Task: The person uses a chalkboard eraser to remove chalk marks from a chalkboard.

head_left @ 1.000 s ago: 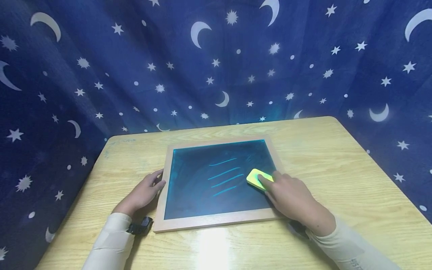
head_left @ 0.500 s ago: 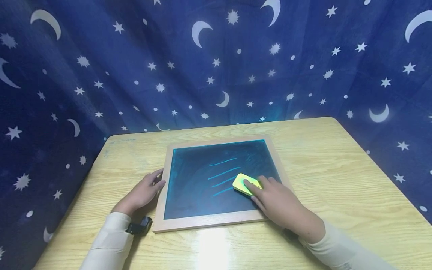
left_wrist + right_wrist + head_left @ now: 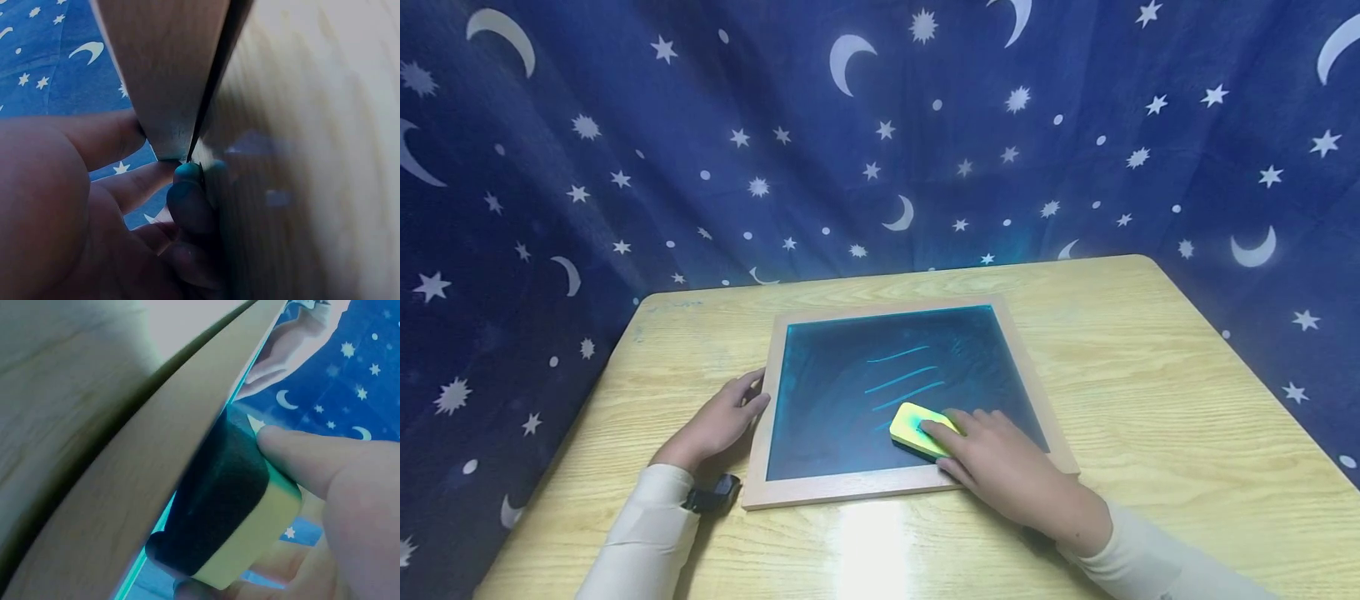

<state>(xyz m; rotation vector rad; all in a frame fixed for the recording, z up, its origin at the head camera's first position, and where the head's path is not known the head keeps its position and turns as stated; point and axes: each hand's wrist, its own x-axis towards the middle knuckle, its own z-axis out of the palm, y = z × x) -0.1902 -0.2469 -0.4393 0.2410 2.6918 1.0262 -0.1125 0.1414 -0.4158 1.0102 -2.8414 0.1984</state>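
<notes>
A wood-framed chalkboard (image 3: 823,417) lies on the table with several slanting blue chalk lines (image 3: 901,379) on it. My right hand (image 3: 1007,467) holds a yellow chalkboard eraser (image 3: 905,422) near the board's lower edge, index finger on its top. The right wrist view shows the eraser's dark felt side (image 3: 215,487) against the board, with thumb and fingers on either side of the yellow back. At the board's left side, my left hand (image 3: 718,425) grips the frame. In the left wrist view its thumb touches the frame edge (image 3: 165,75) and the fingers curl at the underside.
The board rests on a light wooden table (image 3: 1150,400) with rounded far corners. Blue smudges (image 3: 673,306) mark its far left. A blue curtain (image 3: 805,100) with moons and stars hangs behind and at both sides. A black wrist device (image 3: 715,493) sits at my left wrist.
My right hand has slid the eraser left and toward me, from the board's right side onto the lowest chalk line, now showing only a short piece. The left hand stays at the frame.
</notes>
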